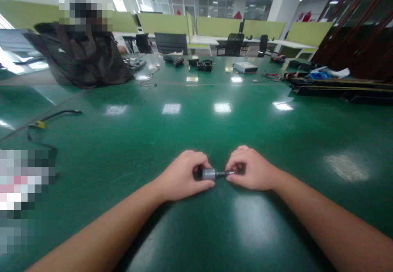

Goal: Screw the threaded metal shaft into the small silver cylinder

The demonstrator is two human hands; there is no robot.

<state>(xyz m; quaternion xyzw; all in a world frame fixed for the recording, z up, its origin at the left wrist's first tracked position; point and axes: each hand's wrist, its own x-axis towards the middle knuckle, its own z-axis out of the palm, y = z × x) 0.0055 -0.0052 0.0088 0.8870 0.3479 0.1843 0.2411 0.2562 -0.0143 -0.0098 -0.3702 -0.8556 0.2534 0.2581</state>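
A small grey cylinder (209, 174) with a thin metal shaft (220, 174) on its right side lies level just above or on the green tabletop (196, 129). My left hand (188, 175) is closed round the cylinder, thumb in front and fingers behind. The fingertips of my right hand (249, 169) pinch the far right end of the shaft. A short stretch of shaft shows between the two hands. Whether the piece touches the table cannot be made out.
A dark bag (89, 59) stands at the back left. A black cable (63, 113) with a yellow tag lies at the left. Along the back are a silver box (245, 67), black parts (204, 64) and, at right, long dark strips (340, 90).
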